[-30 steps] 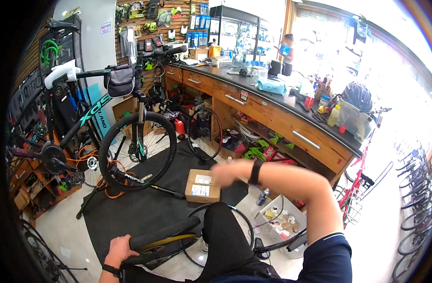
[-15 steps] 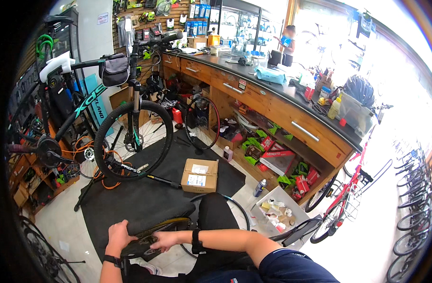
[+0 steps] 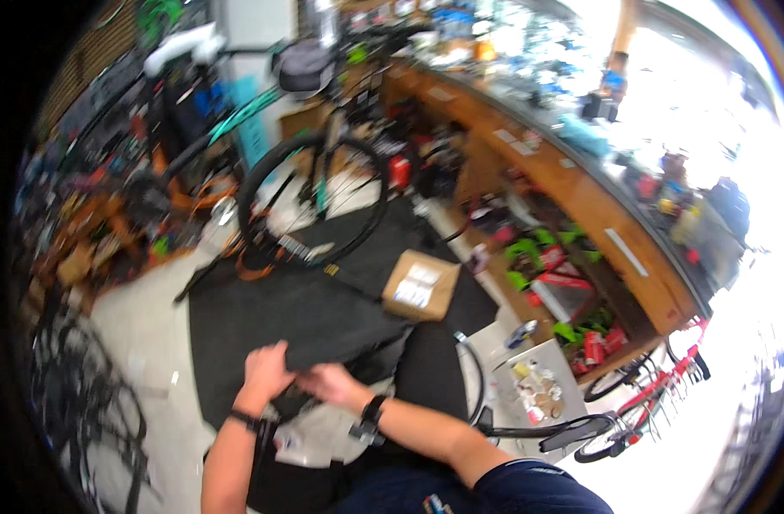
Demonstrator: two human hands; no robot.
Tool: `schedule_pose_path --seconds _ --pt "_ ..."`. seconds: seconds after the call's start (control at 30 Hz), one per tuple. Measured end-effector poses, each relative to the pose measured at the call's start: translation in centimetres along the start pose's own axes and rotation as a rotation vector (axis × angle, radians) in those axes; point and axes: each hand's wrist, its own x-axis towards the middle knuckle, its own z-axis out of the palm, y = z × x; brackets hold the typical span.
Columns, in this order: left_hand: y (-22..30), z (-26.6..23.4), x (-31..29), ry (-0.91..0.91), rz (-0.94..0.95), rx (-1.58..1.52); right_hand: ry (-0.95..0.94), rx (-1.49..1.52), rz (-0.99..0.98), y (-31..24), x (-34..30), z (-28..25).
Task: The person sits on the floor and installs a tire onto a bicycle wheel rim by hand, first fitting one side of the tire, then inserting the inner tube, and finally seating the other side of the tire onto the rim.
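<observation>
A dark bicycle tyre (image 3: 368,351) lies across my lap, blurred by the movement of the view. My left hand (image 3: 268,372) is closed at its near left end, thumb uppermost. Close beside it, my right hand (image 3: 334,384) has its fingers bent in against the same tyre, almost meeting the left. Their fingertips are smeared and partly hidden. Dark bands circle both wrists. Below the hands, between my legs, pale floor shows.
A cardboard box (image 3: 421,285) rests on the black mat (image 3: 229,317). Beyond it a bicycle with a black front wheel (image 3: 248,201) stands raised. To the right are an open bin of scraps (image 3: 536,385), a spray can (image 3: 520,334) and a long wooden counter (image 3: 572,201).
The view has swung left and blurred, so the scene sits farther right. My hands have drawn closer together on the tyre, and its yellowish inner edge no longer shows clearly.
</observation>
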Motion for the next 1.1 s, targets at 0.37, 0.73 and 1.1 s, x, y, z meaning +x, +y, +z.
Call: schedule_pose_path --seconds 0.37,0.73,1.1 --pt "-2.1 -2.3 -3.9 0.147 -0.558 -0.253 0.119 0.557 0.177 -5.0 2.8 4.8" --pt "-6.2 -1.8 -7.8 0.467 -0.829 -0.664 0.091 0.264 0.269 -9.5 1.9 -1.0" --pt "-4.2 2.9 -9.3 0.307 -0.844 -0.851 0.019 0.112 0.256 -9.7 2.9 -4.5"
